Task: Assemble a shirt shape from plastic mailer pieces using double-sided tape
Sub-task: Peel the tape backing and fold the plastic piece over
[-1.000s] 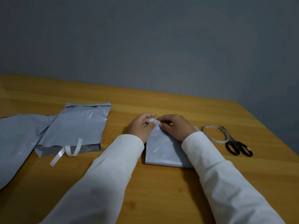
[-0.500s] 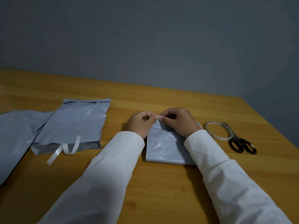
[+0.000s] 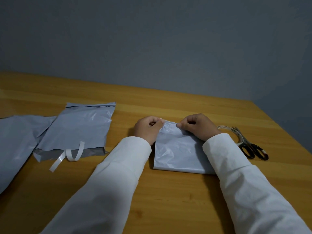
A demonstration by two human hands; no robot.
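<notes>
A small grey plastic mailer piece [image 3: 177,151] lies flat on the wooden table [image 3: 168,200] in front of me. My left hand [image 3: 146,129] pinches its far edge at the left corner, where a shiny bit of tape shows at the fingertips. My right hand [image 3: 197,127] pinches the same far edge a little to the right. The edge between the two hands is puckered. A roll of double-sided tape [image 3: 234,134] sits just right of my right wrist, partly hidden by the sleeve.
Black-handled scissors [image 3: 251,147] lie against the tape roll at the right. Two larger grey mailer pieces [image 3: 79,129] [image 3: 15,146] overlap at the left, with a curled white backing strip [image 3: 67,154] on the near edge. A grey wall rises behind the table.
My hands have drawn apart along the small piece's far edge, the left to the corner and the right to the right. The view has tilted up slightly.
</notes>
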